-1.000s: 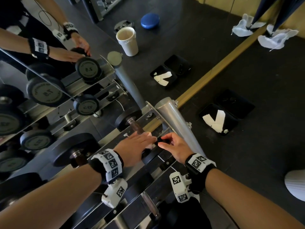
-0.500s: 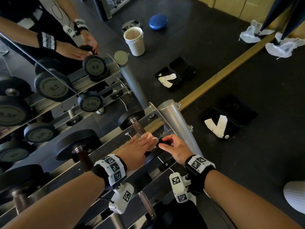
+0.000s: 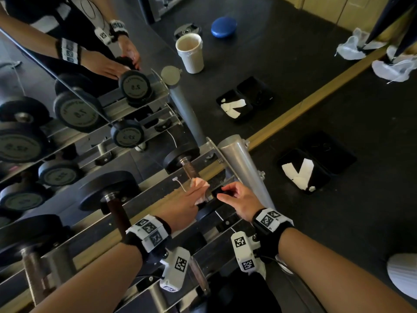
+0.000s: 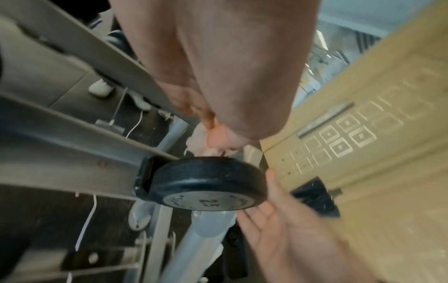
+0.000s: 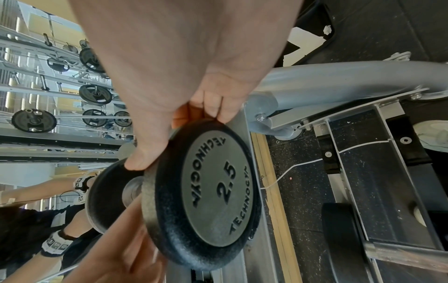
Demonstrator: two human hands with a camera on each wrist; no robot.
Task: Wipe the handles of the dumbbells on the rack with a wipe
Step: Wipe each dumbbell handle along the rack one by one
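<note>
Gripping the small dumbbell's (image 5: 201,193) end weight, the right hand (image 3: 239,199) steadies it while the left hand's (image 3: 180,208) fingers (image 4: 218,141) pinch a wipe (image 3: 199,185) round the handle.

Pale pink wipe (image 3: 199,185), black dumbbell (image 5: 201,193), silver-grey rack (image 3: 239,163).

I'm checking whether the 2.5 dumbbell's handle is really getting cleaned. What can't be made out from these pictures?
- Where the wipe meets the handle: the left hand covers it in the head view, and the dumbbell's near end blocks it in the left wrist view.
- The handle's near part: hidden behind the plate in the right wrist view.
- The right hand: blurred in the left wrist view.
</note>
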